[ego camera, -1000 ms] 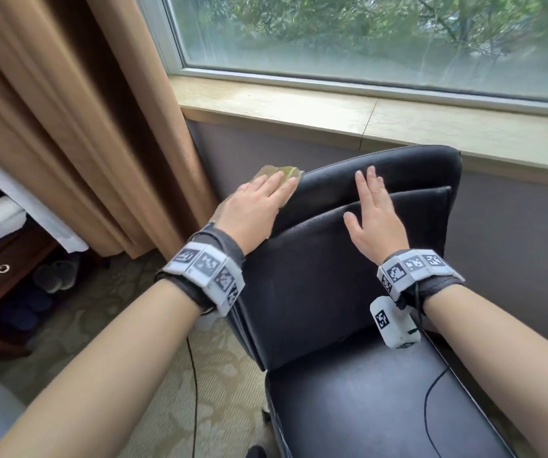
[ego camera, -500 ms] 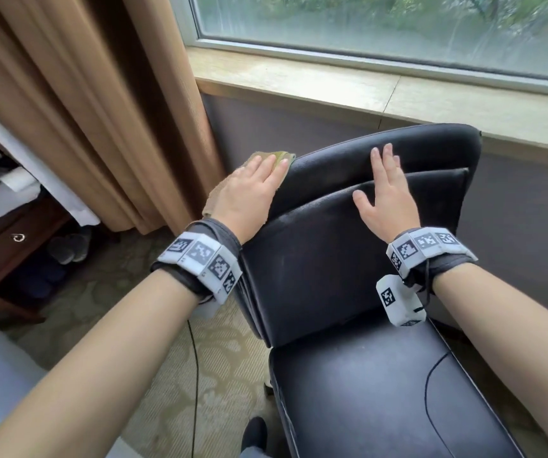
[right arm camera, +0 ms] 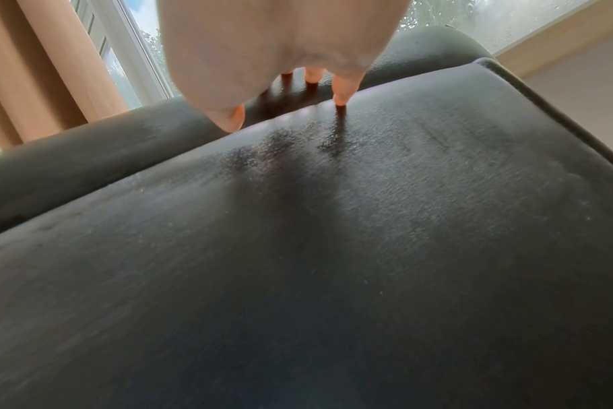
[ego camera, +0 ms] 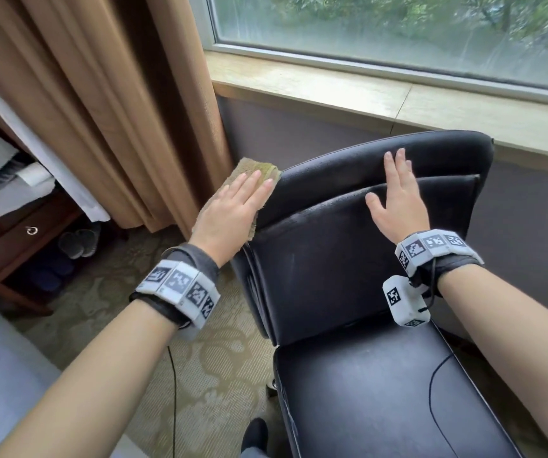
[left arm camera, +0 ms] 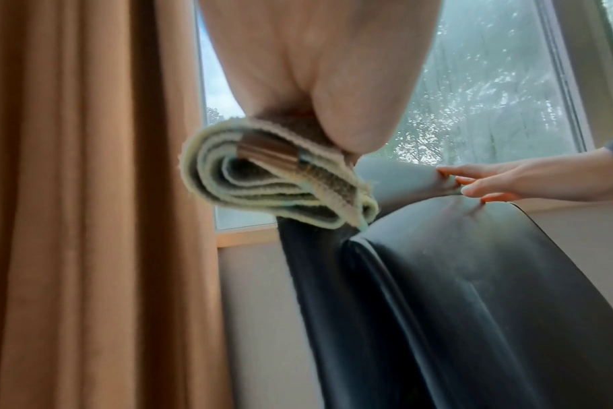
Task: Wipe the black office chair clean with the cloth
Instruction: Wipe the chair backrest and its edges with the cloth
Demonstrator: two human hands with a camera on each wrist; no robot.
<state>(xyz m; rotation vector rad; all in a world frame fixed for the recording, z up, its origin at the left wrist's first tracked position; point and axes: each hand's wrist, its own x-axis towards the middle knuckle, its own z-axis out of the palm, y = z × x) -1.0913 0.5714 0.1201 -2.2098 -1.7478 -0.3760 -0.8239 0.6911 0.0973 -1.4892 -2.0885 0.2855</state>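
Note:
The black office chair [ego camera: 348,259] stands under the window with its backrest toward me. My left hand [ego camera: 233,206] lies flat with straight fingers on a folded olive-green cloth [ego camera: 256,166], pressing it on the backrest's upper left edge. In the left wrist view the cloth [left arm camera: 273,185] shows as a folded roll under my palm, hanging off the chair's edge [left arm camera: 438,276]. My right hand [ego camera: 396,193] rests flat and open on the backrest top; in the right wrist view its fingertips [right arm camera: 342,96] touch the black leather [right arm camera: 333,249].
A tan curtain [ego camera: 100,94] hangs close to the left of the chair. The wooden window sill [ego camera: 365,90] runs just behind the backrest. A dark wooden cabinet [ego camera: 11,239] with papers stands at far left, slippers [ego camera: 77,242] below it. A cable [ego camera: 173,391] trails over the carpet.
My left hand with the cloth has slid a little down and left along the backrest's left edge. The right hand stays flat on the backrest top. The head view has shifted.

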